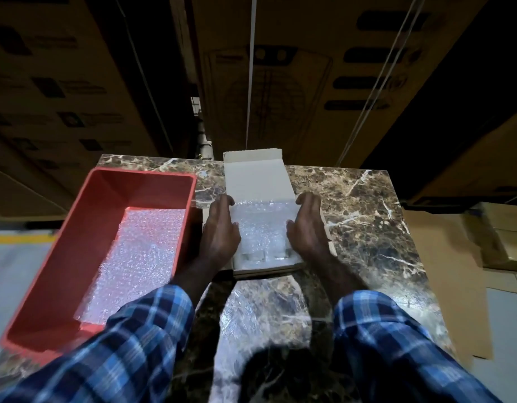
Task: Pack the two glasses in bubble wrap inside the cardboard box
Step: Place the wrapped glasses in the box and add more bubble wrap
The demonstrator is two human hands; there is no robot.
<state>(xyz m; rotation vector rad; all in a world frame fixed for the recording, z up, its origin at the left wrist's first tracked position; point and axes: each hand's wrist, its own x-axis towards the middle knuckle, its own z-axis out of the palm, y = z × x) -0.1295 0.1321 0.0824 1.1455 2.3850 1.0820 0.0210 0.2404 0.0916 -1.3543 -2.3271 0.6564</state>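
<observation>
Taking the cardboard box (260, 181) as the landmark, the red tray (62, 257) stands to its left on the bench (353, 205), with one sheet of bubble wrap (141, 257) lying flat in its bottom.

Next comes the left hand (219, 231), laid along the left side of the box. Its fingers are nearly straight and press against the bubble wrap bundle (264, 225); they do not curl round anything.

The bundle lies inside the box, in the part nearer to the person. Through the wrap, at the near end, two glasses (266, 254) show faintly side by side. I cannot tell whether they touch each other. The white lid flap of the box stands open on the far side.

The right hand (306, 228) lies along the right side of the box in the same manner, flat and relaxed against the bundle, gripping nothing.

As a judgement: the glasses are stiff, smooth and fragile, and the wrap is soft and light and a little slippery. It is better to hold the bundle from both sides with flat palms, low on the body of the glasses, not at the rims, and to press gently.

In front of the box, nearer to the person, another sheet of wrap (263, 309) lies on the bench.
</observation>
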